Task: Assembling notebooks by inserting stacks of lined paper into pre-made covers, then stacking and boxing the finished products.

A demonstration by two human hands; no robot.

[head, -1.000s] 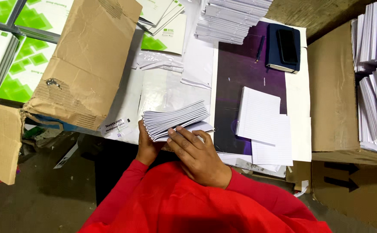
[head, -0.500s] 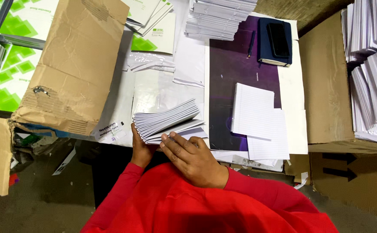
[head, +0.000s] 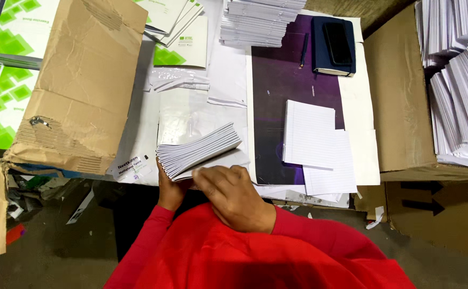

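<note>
A thick stack of folded white paper sheets (head: 199, 151) lies tilted at the near edge of the white table (head: 362, 107). My left hand (head: 170, 188) grips the stack from below at its near left corner. My right hand (head: 235, 194) rests on the stack's lowest sheet, fingers curled over its near edge. Both arms wear red sleeves. To the right, two lined white sheets (head: 315, 144) lie overlapping on a dark purple mat (head: 276, 80).
A torn brown cardboard box flap (head: 81, 80) lies at the left. A pile of white paper (head: 258, 21) stands at the back. A dark notebook with a phone on it (head: 334, 45) and a pen (head: 302, 51) lie beyond the mat. Stacked paper bundles (head: 458, 80) fill a box at right.
The paper stack and both hands have kept their hold. The view has shifted slightly, with the stack now a little further left and lower in the frame.
</note>
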